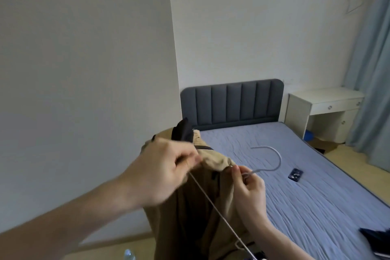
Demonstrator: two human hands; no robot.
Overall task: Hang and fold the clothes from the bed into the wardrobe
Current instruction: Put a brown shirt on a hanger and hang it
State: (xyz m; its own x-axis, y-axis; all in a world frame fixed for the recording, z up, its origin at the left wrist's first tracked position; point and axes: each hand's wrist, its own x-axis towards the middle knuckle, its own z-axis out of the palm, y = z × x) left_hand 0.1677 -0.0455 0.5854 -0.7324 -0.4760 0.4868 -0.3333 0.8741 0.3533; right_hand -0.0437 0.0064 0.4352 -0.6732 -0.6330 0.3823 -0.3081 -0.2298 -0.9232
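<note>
Above the bed (295,186), left hand (166,167) pinches tan garment (213,158); right hand (251,188) pinches hanger (272,154) beside it—seat fabric evenly.

The jacket (213,160) I hold is tan with a black collar. My hanger (272,154) is silver-grey. The bed (306,186) sheet is light blue, its headboard (232,101) dark grey with stripes.

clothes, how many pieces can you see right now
2: the tan garment both hands are fitting onto a wire hanger, and a dark garment at the bed's lower right edge. Others may lie out of frame.
</note>
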